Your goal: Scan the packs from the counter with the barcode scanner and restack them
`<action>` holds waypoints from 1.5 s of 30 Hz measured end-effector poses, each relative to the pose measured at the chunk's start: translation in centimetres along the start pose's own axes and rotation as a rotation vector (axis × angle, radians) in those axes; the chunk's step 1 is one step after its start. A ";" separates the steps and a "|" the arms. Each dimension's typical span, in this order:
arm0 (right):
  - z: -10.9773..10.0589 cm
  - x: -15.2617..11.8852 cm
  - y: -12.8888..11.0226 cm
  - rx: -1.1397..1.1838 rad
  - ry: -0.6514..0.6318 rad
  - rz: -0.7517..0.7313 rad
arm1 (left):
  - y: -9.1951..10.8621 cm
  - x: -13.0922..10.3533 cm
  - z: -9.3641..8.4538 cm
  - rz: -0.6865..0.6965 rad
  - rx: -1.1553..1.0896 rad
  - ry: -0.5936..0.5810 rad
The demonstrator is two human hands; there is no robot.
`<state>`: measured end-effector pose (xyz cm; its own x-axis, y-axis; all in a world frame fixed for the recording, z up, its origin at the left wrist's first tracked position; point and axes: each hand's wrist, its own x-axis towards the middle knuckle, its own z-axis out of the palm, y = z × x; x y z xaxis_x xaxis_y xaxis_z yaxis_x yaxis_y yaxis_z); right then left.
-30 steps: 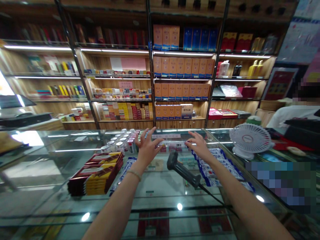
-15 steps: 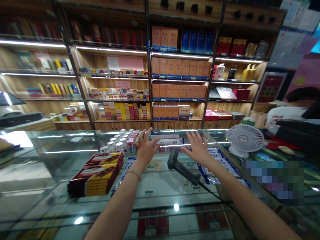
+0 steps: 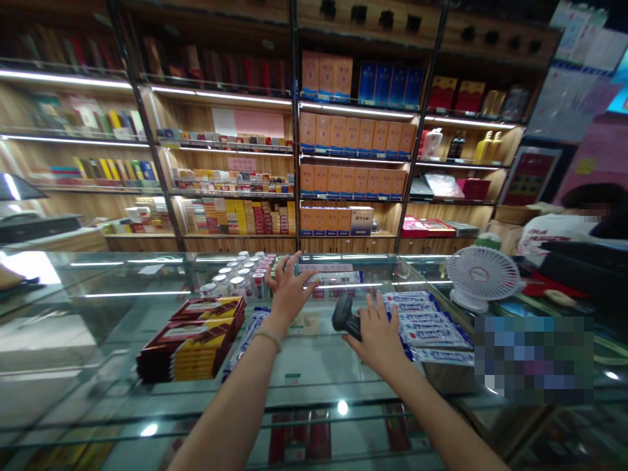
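My left hand (image 3: 288, 293) hovers with its fingers apart near the jars and a long white packet (image 3: 336, 277), and nothing shows in it. Over the handle of a dark barcode scanner (image 3: 343, 313) is my right hand (image 3: 377, 333), fingers spread; whether it touches the handle cannot be made out. Right of that hand lie several blue and white packets (image 3: 426, 320) in a row. Another blue packet (image 3: 250, 333) lies beside my left wrist. Stacks of brown and yellow chocolate bars (image 3: 196, 337) stand to the left.
Several white-lidded jars (image 3: 238, 284) stand on the glass counter (image 3: 314, 392). A white fan (image 3: 483, 275) stands at the right. Behind, shelves (image 3: 353, 154) hold orange and blue boxes. A person (image 3: 554, 232) in white is at the far right.
My right hand has come down and toward me, now over the scanner's handle and hiding it, uncovering more of the blue and white packets. My left hand has barely moved.
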<state>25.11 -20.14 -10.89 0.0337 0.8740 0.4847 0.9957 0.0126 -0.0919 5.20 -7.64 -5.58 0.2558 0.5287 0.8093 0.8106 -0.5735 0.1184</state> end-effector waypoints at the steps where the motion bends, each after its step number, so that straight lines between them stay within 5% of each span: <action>1: 0.0 0.0 -0.1 -0.003 0.003 -0.002 | 0.0 0.0 0.0 0.000 0.003 0.002; 9: -1.9 -0.2 0.3 0.151 0.113 -0.034 | -0.7 -0.1 0.4 -0.027 0.007 0.022; 14: -3.6 -0.4 1.5 0.431 0.191 0.125 | -0.9 0.0 0.4 -0.049 0.007 0.034; 22: -4.4 -0.4 2.0 0.784 0.003 0.160 | -1.3 0.0 0.5 -0.040 -0.007 0.050; 30: -4.2 -0.5 2.1 0.675 0.105 0.137 | -1.4 0.0 0.8 -0.039 0.016 0.045; 36: -3.9 -0.2 2.0 0.344 0.224 0.073 | -1.4 0.1 0.7 -0.052 0.016 0.039; 45: -2.7 0.4 0.8 -0.011 0.130 -0.119 | -0.9 0.2 0.3 -0.079 -0.009 0.045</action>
<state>26.16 -21.08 -8.47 -0.0744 0.7963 0.6004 0.9942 0.1063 -0.0177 4.66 -6.87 -5.71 0.1669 0.5444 0.8221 0.8227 -0.5365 0.1882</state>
